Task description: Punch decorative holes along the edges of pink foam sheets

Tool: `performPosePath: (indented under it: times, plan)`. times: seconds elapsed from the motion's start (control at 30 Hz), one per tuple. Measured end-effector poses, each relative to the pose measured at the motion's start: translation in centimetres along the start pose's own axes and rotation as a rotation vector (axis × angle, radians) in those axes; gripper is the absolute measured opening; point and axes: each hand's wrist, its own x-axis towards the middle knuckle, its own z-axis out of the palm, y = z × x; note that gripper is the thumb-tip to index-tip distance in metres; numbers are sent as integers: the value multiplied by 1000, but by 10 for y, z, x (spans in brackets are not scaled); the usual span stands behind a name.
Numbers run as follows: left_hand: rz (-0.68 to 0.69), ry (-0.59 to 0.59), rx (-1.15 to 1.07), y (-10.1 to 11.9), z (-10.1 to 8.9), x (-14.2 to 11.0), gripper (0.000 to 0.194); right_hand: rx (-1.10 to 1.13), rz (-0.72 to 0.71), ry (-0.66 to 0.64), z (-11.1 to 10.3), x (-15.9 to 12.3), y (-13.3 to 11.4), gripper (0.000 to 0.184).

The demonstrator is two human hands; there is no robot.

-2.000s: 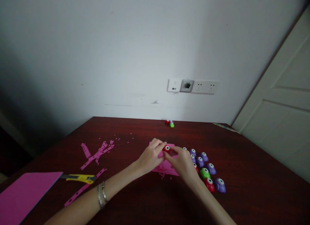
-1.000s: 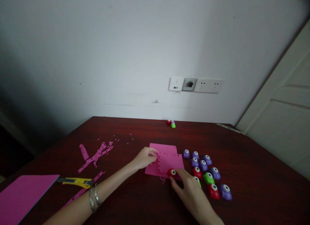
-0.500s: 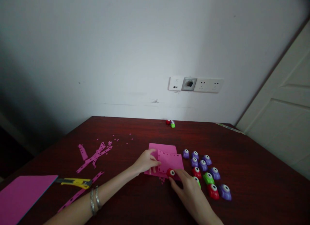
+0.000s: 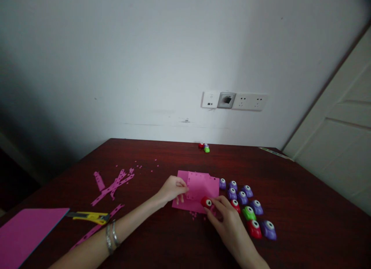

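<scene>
My left hand (image 4: 174, 188) pinches the left edge of a pink paper square (image 4: 203, 187) that has small punched holes along its edges. Between the thumb and fingers of my right hand (image 4: 227, 219) is a red craft punch (image 4: 206, 202) with a white, eye-like button, at the square's lower edge. Beneath the square lies a larger pink sheet (image 4: 180, 205). Tiny pink paper bits (image 4: 193, 215) are scattered just below it. Whether the paper sits inside the punch's slot I cannot tell.
Several purple, red and green punches (image 4: 242, 197) stand right of my right hand; a few more (image 4: 206, 148) sit by the wall. At left lie punched pink strips (image 4: 113, 188), a yellow utility knife (image 4: 91, 217) and a pink sheet stack (image 4: 31, 232).
The punched square has moved up and slightly left over the larger sheet, with my left hand on it. The red punch has shifted slightly up and tilted in my right hand.
</scene>
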Motion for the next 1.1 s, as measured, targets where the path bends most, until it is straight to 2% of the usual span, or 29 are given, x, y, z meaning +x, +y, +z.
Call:
performPosePath:
  times: [0.17,0.5,0.77,1.1]
  plan:
    - [13,45,-126,9,-2,-4,21,118,26,-10,-2,2,2,18]
    - [46,-22,-238,7,1,-7,20,278,157,39,9,5,14,23]
    - [33,-48,-248,11,5,-12,19,219,233,34,8,6,8,19]
    - [8,-47,-254,14,9,-15,15,158,239,73,7,8,9,21]
